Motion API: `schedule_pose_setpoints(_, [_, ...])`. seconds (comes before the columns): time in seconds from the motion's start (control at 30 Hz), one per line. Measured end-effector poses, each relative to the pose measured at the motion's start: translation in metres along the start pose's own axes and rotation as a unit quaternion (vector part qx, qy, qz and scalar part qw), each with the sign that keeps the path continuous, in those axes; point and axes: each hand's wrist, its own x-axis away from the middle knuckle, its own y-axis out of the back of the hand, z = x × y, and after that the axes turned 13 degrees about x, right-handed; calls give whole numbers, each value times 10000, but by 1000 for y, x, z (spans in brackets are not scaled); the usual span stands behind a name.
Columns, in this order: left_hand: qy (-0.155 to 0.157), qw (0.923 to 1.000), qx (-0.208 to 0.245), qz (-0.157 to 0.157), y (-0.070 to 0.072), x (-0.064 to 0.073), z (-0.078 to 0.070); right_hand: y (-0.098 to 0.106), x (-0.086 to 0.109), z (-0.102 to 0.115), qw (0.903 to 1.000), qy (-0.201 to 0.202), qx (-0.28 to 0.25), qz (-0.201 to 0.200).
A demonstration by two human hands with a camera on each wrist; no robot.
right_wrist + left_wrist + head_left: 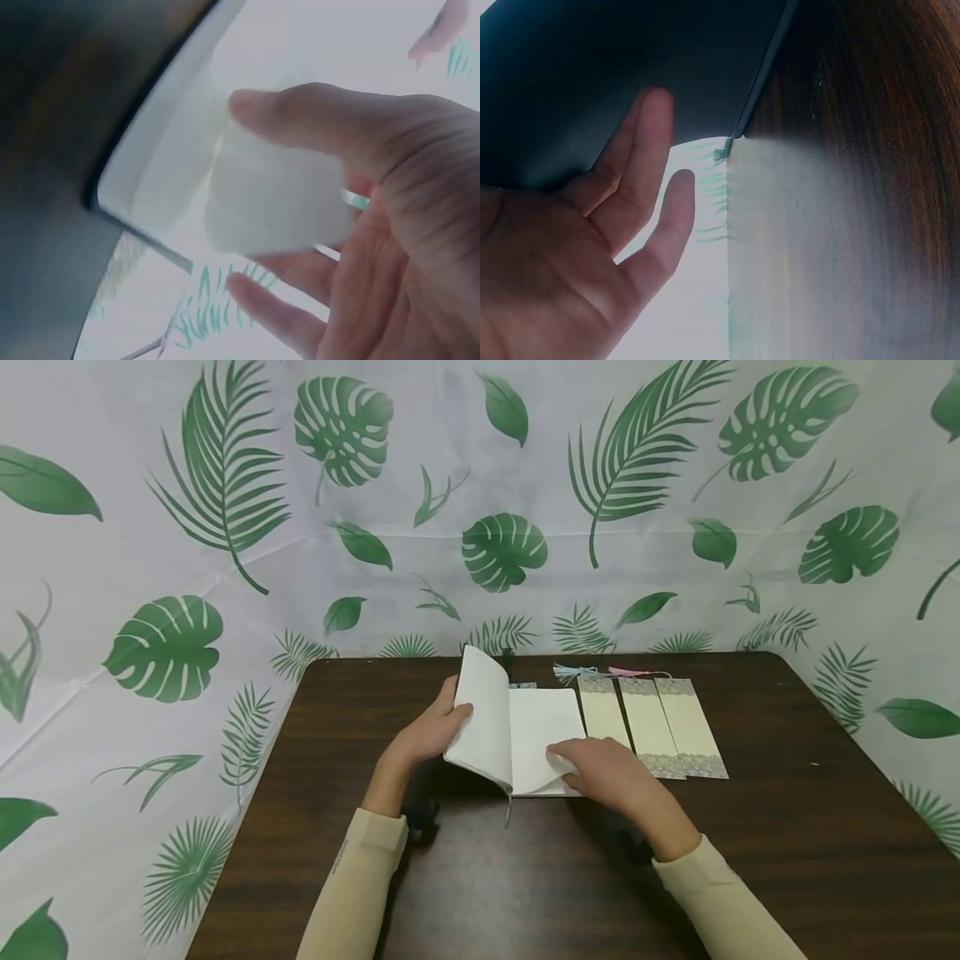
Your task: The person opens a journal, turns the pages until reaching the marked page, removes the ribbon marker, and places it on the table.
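Note:
An open notebook [547, 722] with white pages and a dark cover [682, 67] is at the middle of the table, its left half tilted up. My left hand [435, 727] grips that raised half, thumb on the page and fingers behind the cover. At the lower right corner, my right hand [607, 768] pinches a lifted page [277, 202] between thumb and fingers, and the page bends upward. A thin ribbon [508, 812] hangs from the notebook's spine toward the near side.
Right of the notebook lie three cream bookmarks [648, 722] with patterned ends. A light blue tassel [573, 672] and a pink tassel [630, 672] lie at their far ends. Behind the dark wooden table [787, 827] hangs a leaf-print cloth [420, 435].

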Motion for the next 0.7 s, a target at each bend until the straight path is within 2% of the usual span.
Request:
schedule_pose_setpoints(0.17, [5, 10000, 2, -14, -1, 0, -1, 3, -2, -15, 9972, -112, -707, -197])
schedule_pose_setpoints(0.27, [-14, 10000, 7, -13, 0, 0, -2, 4, -5, -18, 9928, -335, -1049, -475])
schedule_pose_setpoints(0.4, [-42, 10000, 9, 5, 0, -1, -2, 0, -10, -15, 9787, -724, -1750, -799])
schedule_pose_setpoints(0.5, [-25, 10000, 1, 4, 1, -1, 0, -3, -14, -7, 9555, -744, -2769, -697])
schedule_pose_setpoints(0.63, [13, 10000, 25, 17, 1, -1, 1, -8, -15, 7, 9075, -459, -4171, -214])
schedule_pose_setpoints(0.7, [20, 10000, 28, 16, 0, -1, 2, -10, -15, 15, 8926, -254, -4500, -59])
